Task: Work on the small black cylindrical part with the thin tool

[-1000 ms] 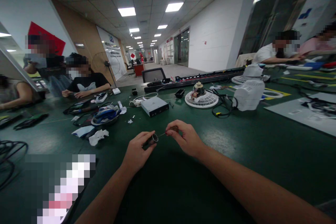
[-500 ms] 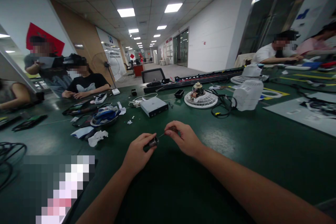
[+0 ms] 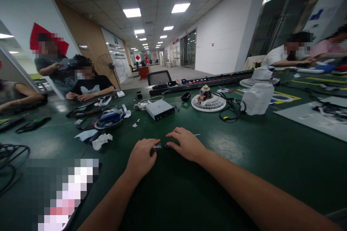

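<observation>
Handling seems the present step: left hand (image 3: 141, 156) pinching a metal piece (image 3: 157, 146), right hand (image 3: 187, 144) beside a dark bit (image 3: 167, 146) with grip unclear, next move wanting light precision.

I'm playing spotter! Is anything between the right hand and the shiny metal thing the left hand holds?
Yes: a small dark piece sits by the thumb tip of the right hand, on the side facing the small metal part in the left hand. Whether it's held is unclear. Nothing else visible is in between.
</observation>
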A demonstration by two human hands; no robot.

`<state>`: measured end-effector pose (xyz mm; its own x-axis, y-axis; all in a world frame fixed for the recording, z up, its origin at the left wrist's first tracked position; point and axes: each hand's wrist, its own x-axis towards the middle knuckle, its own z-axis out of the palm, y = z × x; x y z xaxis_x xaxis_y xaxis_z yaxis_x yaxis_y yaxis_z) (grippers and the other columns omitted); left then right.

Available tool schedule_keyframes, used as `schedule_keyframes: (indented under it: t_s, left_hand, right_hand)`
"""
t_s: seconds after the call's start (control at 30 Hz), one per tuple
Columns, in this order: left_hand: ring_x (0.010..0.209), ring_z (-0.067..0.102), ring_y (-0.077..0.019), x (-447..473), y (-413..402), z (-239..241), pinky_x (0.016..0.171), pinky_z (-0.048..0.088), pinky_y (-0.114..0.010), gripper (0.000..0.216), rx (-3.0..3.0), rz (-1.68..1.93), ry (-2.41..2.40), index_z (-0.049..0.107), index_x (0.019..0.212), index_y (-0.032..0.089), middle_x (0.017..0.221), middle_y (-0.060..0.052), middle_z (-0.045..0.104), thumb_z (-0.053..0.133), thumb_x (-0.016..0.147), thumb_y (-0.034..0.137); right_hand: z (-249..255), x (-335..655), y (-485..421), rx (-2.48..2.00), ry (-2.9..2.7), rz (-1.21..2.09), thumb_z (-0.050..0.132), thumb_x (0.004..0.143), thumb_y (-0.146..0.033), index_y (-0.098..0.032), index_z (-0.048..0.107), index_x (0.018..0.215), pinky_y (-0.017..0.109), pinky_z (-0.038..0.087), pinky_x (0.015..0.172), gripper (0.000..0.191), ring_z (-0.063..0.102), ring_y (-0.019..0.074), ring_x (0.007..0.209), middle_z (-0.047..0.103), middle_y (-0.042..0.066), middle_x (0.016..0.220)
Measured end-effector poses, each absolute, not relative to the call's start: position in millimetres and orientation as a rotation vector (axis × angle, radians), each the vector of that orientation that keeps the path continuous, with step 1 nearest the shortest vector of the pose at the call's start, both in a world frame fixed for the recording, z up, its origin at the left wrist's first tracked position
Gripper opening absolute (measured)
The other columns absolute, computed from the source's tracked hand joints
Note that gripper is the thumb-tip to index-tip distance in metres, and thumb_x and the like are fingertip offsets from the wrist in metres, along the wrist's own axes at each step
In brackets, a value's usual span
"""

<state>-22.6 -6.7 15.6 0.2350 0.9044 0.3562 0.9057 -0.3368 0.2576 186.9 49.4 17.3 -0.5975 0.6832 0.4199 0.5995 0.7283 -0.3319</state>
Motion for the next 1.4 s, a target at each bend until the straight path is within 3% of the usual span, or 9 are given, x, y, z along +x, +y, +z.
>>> schedule_keyframes:
  t_s: [0.27,0.47,0.63,0.73,0.9,1.1,1.27,1.4]
  left_hand:
    - [0.102,0.066,-0.0237,-21,-9,14,0.093,0.05,-0.038,0.043,-2.466,-0.838,-1.934,0.067,0.116,0.02,0.112,-0.006,0.072,0.059,0.076,0.008]
    - [0.102,0.065,-0.0235,-18,-11,13,0.092,0.051,-0.038,0.035,-2.584,-0.942,-1.896,0.064,0.121,0.021,0.113,-0.008,0.07,0.06,0.086,0.02]
    - [0.102,0.064,-0.0229,-17,-13,15,0.091,0.051,-0.037,0.033,-2.68,-1.024,-1.777,0.062,0.121,0.023,0.113,-0.006,0.068,0.062,0.088,0.019]
    - [0.103,0.063,-0.0223,-18,-13,16,0.09,0.051,-0.035,0.034,-2.724,-1.047,-1.704,0.063,0.119,0.024,0.114,-0.006,0.066,0.065,0.086,0.017]
    - [0.1,0.064,-0.0204,-20,-13,17,0.089,0.052,-0.033,0.036,-2.705,-1.046,-1.69,0.065,0.119,0.026,0.112,-0.004,0.065,0.068,0.085,0.018]
    - [0.102,0.063,-0.0201,-24,-11,16,0.091,0.052,-0.035,0.039,-2.668,-1.106,-1.656,0.063,0.122,0.026,0.112,-0.004,0.065,0.069,0.084,0.017]
    - [0.099,0.063,-0.0205,-23,-12,17,0.088,0.053,-0.035,0.037,-2.717,-1.081,-1.653,0.065,0.12,0.025,0.11,-0.004,0.065,0.069,0.084,0.017]
    - [0.099,0.064,-0.0207,-21,-14,19,0.087,0.053,-0.034,0.034,-2.757,-1.096,-1.615,0.066,0.118,0.024,0.109,-0.005,0.067,0.07,0.084,0.019]
  right_hand:
    - [21,178,49,-1.046,-2.536,0.223,0.072,0.083,-0.028,-0.018,0.073,0.092,0.033,0.044,0.076,0.014,0.06,0.0228,0.088,0.071,0.006,0.087]
    - [27,188,39,-1.024,-2.364,0.345,0.063,0.082,-0.016,-0.016,0.072,0.105,0.03,0.046,0.078,0.025,0.061,0.0196,0.086,0.071,0.007,0.089]
    - [27,185,34,-0.914,-2.3,0.422,0.059,0.08,-0.008,-0.018,0.073,0.097,0.031,0.047,0.075,0.024,0.061,0.0195,0.084,0.068,0.005,0.083]
    - [27,185,33,-0.927,-2.244,0.476,0.062,0.082,-0.011,-0.017,0.071,0.103,0.031,0.049,0.076,0.023,0.062,0.0185,0.083,0.067,0.006,0.088]
    - [25,187,35,-1.035,-2.264,0.441,0.067,0.085,-0.016,-0.019,0.073,0.095,0.033,0.05,0.075,0.012,0.062,0.0184,0.08,0.063,0.005,0.087]
    - [21,188,40,-0.901,-2.201,0.363,0.07,0.084,-0.009,-0.022,0.075,0.09,0.034,0.048,0.083,0.015,0.059,0.0194,0.095,0.064,0.005,0.099]
    - [25,189,38,-0.869,-2.21,0.417,0.076,0.083,-0.02,-0.022,0.076,0.095,0.034,0.047,0.077,0.013,0.06,0.0203,0.087,0.071,0.003,0.083]
    - [26,188,34,-0.821,-2.196,0.471,0.076,0.082,-0.018,-0.021,0.076,0.096,0.031,0.049,0.074,0.015,0.061,0.0188,0.084,0.072,0.004,0.085]
